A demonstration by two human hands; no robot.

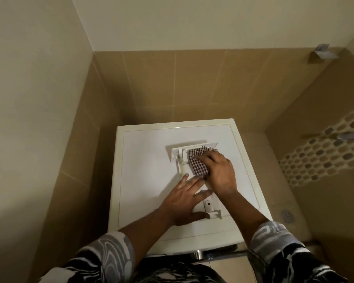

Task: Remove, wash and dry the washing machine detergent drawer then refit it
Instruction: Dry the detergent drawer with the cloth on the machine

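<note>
Tan tiled wall (pixel 192 84) fills 12 o'clock, and a paler wall sits at 9. A mosaic tile band (pixel 323 148) runs at 3 o'clock.

White washing machine top (pixel 147 170) is at centre, seen from above, pushed into the corner.

Detergent drawer (pixel 179 158) is out of the machine and lies flat on the top, right of middle. Its front panel is at the 12 o'clock end and its rear end at 6, near the machine's front edge.

Left hand (pixel 184 203) comes in from 7 o'clock. Palm is down, fingers straight and spread, pressing on the near half of the drawer and gripping nothing.

Right hand (pixel 219 172) comes in from 5 o'clock and crosses just above the left fingers. Its fingers are stretched over a checked cloth (pixel 197 164), pressing it down into the drawer's far compartments. Thumb is hidden, so a pinch can't be confirmed.

Both forearms wear patterned black-and-white sleeves (pixel 110 254).

Round floor drain (pixel 287 215) is at 4 o'clock, beside the machine.
</note>
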